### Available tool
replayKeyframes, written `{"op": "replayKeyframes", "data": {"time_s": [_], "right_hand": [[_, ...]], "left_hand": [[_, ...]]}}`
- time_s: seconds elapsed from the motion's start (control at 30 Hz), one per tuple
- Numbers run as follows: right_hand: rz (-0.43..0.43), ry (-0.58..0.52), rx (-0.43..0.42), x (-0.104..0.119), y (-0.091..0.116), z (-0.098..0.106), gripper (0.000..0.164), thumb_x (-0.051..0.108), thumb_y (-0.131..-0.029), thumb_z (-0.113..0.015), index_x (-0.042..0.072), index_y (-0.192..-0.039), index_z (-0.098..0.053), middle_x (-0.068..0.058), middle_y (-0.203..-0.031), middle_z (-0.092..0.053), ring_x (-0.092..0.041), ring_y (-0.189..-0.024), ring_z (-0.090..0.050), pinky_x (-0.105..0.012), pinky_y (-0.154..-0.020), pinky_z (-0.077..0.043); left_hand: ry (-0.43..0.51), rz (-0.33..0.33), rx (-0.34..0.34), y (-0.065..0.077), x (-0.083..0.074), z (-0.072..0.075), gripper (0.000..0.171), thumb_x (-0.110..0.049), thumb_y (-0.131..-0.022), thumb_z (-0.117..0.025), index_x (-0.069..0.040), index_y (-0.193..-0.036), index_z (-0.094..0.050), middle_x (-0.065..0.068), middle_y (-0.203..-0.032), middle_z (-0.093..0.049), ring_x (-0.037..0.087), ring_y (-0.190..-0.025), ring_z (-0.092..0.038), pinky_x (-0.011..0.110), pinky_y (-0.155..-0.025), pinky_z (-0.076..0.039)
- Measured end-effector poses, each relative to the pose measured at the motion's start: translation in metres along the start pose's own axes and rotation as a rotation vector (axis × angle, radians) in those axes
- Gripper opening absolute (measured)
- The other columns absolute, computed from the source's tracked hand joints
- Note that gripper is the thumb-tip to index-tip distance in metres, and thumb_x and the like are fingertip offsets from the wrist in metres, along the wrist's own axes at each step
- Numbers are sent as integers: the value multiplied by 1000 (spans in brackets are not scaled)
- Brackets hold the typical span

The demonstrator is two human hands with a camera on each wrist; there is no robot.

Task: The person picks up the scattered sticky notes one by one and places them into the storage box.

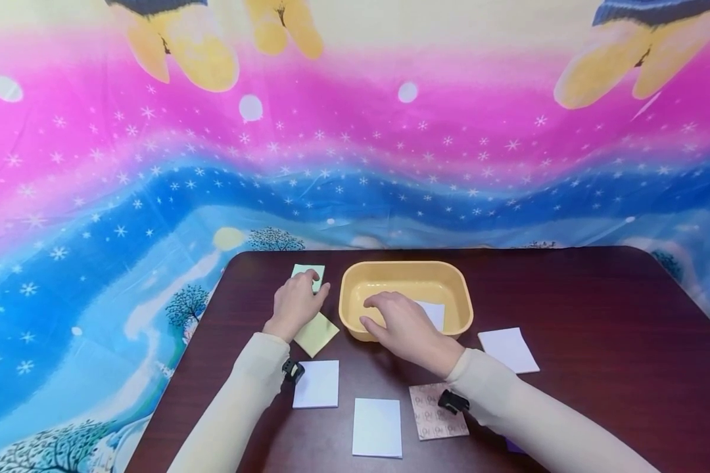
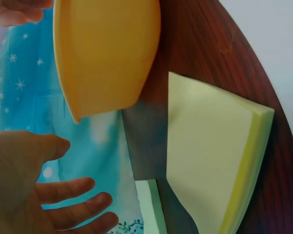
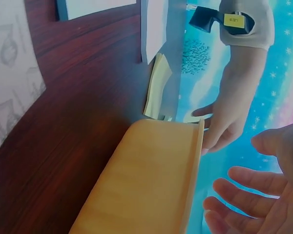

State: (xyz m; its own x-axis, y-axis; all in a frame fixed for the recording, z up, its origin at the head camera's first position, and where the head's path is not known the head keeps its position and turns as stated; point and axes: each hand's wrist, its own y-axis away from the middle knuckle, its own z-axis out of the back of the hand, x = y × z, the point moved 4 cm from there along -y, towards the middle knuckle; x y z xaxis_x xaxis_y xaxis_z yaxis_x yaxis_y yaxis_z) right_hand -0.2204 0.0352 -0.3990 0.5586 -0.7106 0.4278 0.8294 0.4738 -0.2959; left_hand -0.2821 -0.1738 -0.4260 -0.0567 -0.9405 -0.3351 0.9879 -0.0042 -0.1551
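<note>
My left hand [image 1: 298,303] hovers over a green note pad [image 1: 309,270] left of the yellow plastic basin [image 1: 355,270]. In the left wrist view its fingers are apart, with nothing between them. A yellow note pad [image 1: 316,335] lies just below that hand, partly behind the wrist; its thick edge shows in the left wrist view. Above the basin's near side is my right hand [image 1: 411,328], fingers loosely bent and holding nothing. Inside the basin lies a white pad [image 1: 434,314], partly hidden by the right hand.
White pads lie at the left [image 1: 317,384], front [image 1: 377,427] and right [image 1: 510,350] of the dark wooden table [image 1: 591,302]. A patterned pinkish pad [image 1: 438,420] and a purple item [image 1: 513,447] sit partly under the right forearm. A printed cloth [image 1: 355,131] hangs behind.
</note>
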Motion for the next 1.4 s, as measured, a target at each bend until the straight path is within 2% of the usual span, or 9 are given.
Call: {"op": "replayKeyframes", "data": {"time_s": [0.37, 0.87, 1.13, 1.4], "right_hand": [[8, -5, 3, 5, -3, -4, 29, 29, -94, -71, 5, -111, -73, -10, -110, -76, -27, -107, -70, -43, -93, -56], [35, 18, -8, 10, -9, -7, 28, 27, -93, -71, 4, -110, -74, -9, -108, -76, -27, -107, -70, -43, -92, -56], [32, 3, 3, 13, -12, -9, 28, 27, -93, -70, 4, -110, -74, -10, -108, -76, -28, -105, -70, -44, -90, -56], [36, 16, -4, 15, -14, -10, 28, 28, -93, -71, 5, -109, -74, -9, -108, -76, -26, -105, -70, -43, -90, -56]], "left_hand": [[4, 25, 10, -4, 9, -6, 39, -40, -98, -62, -7, -118, -68, 14, -104, -73, 28, -81, -68, 44, -67, -54], [-1, 24, 14, -12, 16, -10, 40, -37, -98, -62, -3, -120, -67, 16, -106, -71, 30, -87, -68, 45, -71, -56], [-11, 39, 50, -18, 18, -14, 41, -35, -99, -63, -1, -121, -65, 19, -109, -69, 34, -97, -67, 49, -79, -57], [-64, 52, 100, -23, 19, -21, 46, -35, -98, -65, -1, -128, -62, 21, -118, -64, 35, -106, -62, 51, -83, -56]]}}
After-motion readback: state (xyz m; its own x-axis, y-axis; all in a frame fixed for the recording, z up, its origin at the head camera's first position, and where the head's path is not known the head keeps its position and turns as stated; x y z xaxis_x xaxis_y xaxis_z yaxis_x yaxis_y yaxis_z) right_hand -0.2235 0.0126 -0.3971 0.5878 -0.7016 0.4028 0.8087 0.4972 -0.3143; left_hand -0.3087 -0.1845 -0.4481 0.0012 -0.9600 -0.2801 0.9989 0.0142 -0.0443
